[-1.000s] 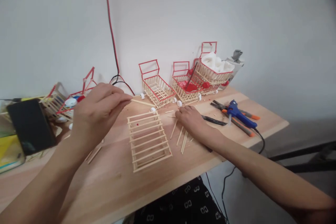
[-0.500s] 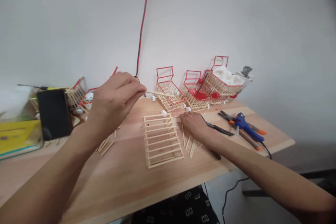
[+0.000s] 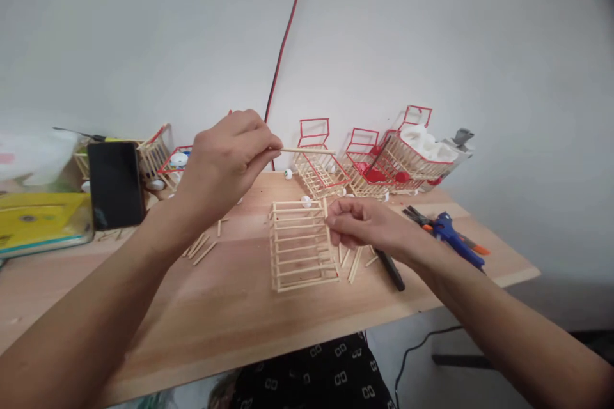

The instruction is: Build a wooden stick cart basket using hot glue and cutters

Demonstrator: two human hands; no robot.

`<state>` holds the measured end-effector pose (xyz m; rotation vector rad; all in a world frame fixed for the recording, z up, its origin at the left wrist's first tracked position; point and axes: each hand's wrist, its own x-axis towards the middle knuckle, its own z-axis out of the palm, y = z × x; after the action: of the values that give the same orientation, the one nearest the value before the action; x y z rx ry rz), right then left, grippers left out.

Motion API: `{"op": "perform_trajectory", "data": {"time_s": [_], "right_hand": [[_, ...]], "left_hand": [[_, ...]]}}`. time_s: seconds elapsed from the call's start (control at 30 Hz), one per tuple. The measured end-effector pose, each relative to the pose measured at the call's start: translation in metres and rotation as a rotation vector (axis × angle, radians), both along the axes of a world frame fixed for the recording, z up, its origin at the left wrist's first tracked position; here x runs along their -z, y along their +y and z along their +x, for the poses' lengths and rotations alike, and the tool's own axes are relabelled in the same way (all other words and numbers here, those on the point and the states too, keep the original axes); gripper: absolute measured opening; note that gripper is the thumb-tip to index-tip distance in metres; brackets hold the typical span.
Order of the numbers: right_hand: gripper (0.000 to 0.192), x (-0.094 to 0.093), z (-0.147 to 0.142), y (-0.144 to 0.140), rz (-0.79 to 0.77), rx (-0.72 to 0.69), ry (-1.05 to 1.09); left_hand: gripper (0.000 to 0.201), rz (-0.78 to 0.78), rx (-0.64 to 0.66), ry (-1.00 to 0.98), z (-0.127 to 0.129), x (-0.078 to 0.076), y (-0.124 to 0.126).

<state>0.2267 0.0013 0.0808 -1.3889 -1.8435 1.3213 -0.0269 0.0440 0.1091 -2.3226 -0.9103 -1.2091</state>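
My left hand (image 3: 233, 156) is raised above the table, pinching a thin wooden stick (image 3: 309, 151) that points to the right. My right hand (image 3: 359, 220) is closed beside the right edge of a ladder-like wooden stick frame (image 3: 302, 246). A short, nearly upright wooden stick (image 3: 325, 208) shows at its fingertips. The frame stands on the tabletop, its parallel bars running crosswise. Loose sticks (image 3: 355, 265) lie under and beside my right hand, with more sticks (image 3: 199, 246) left of the frame. A black-handled tool (image 3: 391, 270) is partly hidden by my right forearm.
Small red-rimmed stick carts (image 3: 321, 172) stand along the wall, one holding white tissue (image 3: 426, 144). A blue glue gun (image 3: 455, 239) and pliers (image 3: 417, 216) lie at the right. A black phone (image 3: 116, 185) and a yellow packet (image 3: 43, 223) are at the left.
My right hand has lifted from the loose sticks and turned, with a short stick now at its fingertips. My left hand still holds its stick, now more level. The view has shifted slightly.
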Motion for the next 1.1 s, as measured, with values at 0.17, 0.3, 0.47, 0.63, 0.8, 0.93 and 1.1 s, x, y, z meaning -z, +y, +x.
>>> {"op": "perform_trajectory", "data": {"time_s": [0.17,0.3,0.47,0.63,0.8,0.93,1.1], "right_hand": [[0.013,0.014,-0.034,-0.005,-0.119,-0.111,-0.005],[0.01,0.02,-0.044,-0.005,-0.145,-0.151,-0.067],[0.009,0.019,-0.051,-0.01,-0.145,-0.141,-0.155],[0.012,0.017,-0.058,-0.011,-0.181,-0.133,-0.138],[0.012,-0.004,-0.035,-0.001,0.022,0.017,-0.142],[0.012,-0.009,0.008,0.016,0.278,0.245,-0.465],[0.026,0.031,0.036,0.032,0.227,0.259,-0.752]], "left_hand": [[0.022,-0.017,0.015,0.037,0.001,-0.001,-0.002],[0.022,-0.025,0.001,0.039,-0.001,-0.003,-0.004],[0.021,-0.021,0.009,0.023,-0.003,-0.004,-0.004],[0.022,-0.032,0.026,0.008,-0.005,-0.007,-0.007],[0.026,-0.054,0.017,0.001,-0.009,-0.01,-0.008],[0.028,-0.024,0.021,0.018,-0.008,-0.01,-0.005],[0.024,0.012,0.063,0.13,-0.002,-0.005,0.0]]}}
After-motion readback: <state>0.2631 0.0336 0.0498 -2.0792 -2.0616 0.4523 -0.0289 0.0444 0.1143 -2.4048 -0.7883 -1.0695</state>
